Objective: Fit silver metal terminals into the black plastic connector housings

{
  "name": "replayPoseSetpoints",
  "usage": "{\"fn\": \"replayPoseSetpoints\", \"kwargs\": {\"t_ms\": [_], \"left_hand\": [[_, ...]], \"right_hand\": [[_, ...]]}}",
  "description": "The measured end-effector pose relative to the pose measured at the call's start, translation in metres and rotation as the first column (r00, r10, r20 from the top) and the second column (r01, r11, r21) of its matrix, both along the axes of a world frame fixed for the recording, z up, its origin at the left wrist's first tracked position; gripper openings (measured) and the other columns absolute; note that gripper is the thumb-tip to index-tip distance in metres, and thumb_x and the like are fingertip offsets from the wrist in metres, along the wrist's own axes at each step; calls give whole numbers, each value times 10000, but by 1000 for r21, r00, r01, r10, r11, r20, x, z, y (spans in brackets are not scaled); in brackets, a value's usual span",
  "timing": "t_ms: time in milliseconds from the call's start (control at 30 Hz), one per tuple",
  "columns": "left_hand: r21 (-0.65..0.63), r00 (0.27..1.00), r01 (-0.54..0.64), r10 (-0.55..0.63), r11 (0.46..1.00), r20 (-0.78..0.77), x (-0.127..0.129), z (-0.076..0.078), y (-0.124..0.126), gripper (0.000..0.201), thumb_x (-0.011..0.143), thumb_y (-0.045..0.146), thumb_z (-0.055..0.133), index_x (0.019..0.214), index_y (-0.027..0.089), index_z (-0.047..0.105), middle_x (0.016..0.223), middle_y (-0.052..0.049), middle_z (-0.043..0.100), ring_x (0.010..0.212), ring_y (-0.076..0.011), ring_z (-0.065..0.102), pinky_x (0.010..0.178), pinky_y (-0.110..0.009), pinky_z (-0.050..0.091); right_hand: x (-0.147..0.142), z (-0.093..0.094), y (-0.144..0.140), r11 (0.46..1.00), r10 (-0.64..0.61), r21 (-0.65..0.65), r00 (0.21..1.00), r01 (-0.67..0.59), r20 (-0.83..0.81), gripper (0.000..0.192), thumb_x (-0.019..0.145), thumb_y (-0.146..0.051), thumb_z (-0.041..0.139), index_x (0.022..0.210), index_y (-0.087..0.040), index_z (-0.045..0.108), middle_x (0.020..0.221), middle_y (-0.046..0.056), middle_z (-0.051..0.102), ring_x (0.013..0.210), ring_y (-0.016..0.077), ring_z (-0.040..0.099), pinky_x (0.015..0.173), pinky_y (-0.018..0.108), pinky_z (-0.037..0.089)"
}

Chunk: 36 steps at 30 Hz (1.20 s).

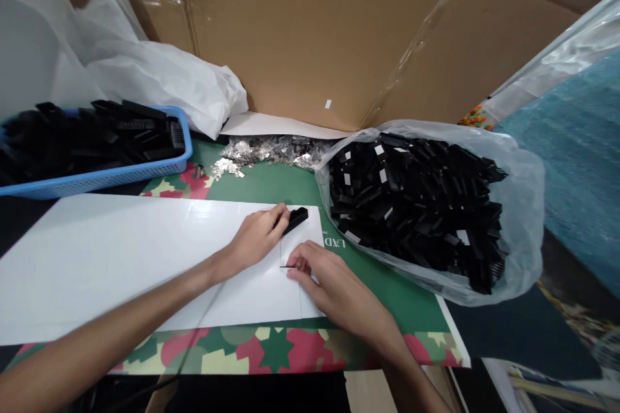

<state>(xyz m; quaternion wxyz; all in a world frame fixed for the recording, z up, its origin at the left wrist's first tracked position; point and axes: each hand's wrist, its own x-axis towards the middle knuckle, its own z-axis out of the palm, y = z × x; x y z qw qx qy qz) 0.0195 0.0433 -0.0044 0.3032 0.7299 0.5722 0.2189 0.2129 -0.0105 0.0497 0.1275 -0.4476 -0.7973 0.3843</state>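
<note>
My left hand [259,232] is closed around a small black plastic part [296,219], whose far end sticks out past the fingers to the right. Close by, my right hand [332,281] pinches a thin dark strip or pin [287,266] between thumb and fingertips; its exact kind is too small to make out. Both hands are over a white sheet [145,251] spread on the table. Small shiny metal pieces [232,164] lie in a loose heap beyond the hands, some of them in clear plastic bags.
A blue basket [121,175] full of black plastic parts stands at the left. To the right, a clear plastic bag [526,206] holds many more, several with white labels. Cardboard [300,32] rises behind the table. A white bag [165,80] slumps at the back left.
</note>
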Motion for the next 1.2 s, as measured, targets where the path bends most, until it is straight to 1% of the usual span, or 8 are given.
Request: {"fn": "replayPoseSetpoints", "kwargs": {"t_ms": [233,467,633,767,867,967,1133,1200], "left_hand": [[42,995,24,-20,999,-95,4,-3,-2,305,1088,396,302,1002,245,553,833,-32,737,773,-255,717,675,-319,422],[49,993,45,-39,998,-111,3,-2,-1,328,1093,413,296,994,248,561,809,-22,740,764,-254,722,668,-318,422],[42,993,45,-40,998,-113,2,1,-1,354,1092,433,292,984,247,573,840,-27,749,791,-259,728,676,-322,432],[44,993,44,-39,998,-111,2,2,-1,353,1091,439,296,976,251,571,833,-19,745,781,-257,724,677,-322,427],[41,993,43,-38,998,-113,3,3,-1,359,1090,442,292,966,252,570,813,-16,739,763,-254,717,672,-321,415],[38,993,45,-40,998,-112,3,4,0,359,1089,444,290,967,252,568,798,-15,731,747,-253,708,666,-322,403],[40,994,50,-46,998,-100,3,4,0,346,1089,433,299,964,249,564,788,-13,718,733,-249,696,658,-320,392],[39,995,51,-47,998,-93,3,3,0,347,1089,434,302,963,246,565,793,-16,720,736,-250,697,659,-319,392]], "right_hand": [[-3,19,-12,988,99,114,991,-109,86,108,1082,-181,468,1027,-227,549,1096,41,632,1062,208,580,944,359,466],[4,10,-14,988,44,146,998,-48,34,122,1090,-208,473,1112,-230,592,1147,61,645,1115,223,604,959,377,494],[12,-7,-8,998,5,56,999,-3,-42,167,1025,-237,635,1190,-260,643,1160,36,654,1092,206,623,959,346,497],[10,-16,-4,997,-74,-34,995,72,-62,125,976,-194,689,1092,-238,676,1044,4,672,954,165,633,869,288,489],[9,-15,0,990,-97,-106,995,92,-35,84,951,-225,722,1021,-224,675,931,-24,660,842,145,609,799,270,469],[8,-9,2,986,-34,-166,999,32,-11,72,949,-240,725,980,-226,661,876,-38,641,810,145,594,782,271,454],[7,-6,-1,999,-31,-22,999,30,-33,72,986,-167,668,1010,-219,625,975,-3,650,911,167,604,836,284,450],[8,-6,-3,1000,-19,-15,998,18,-57,54,1002,-180,656,1004,-222,622,987,1,645,948,172,605,855,288,454]]}}
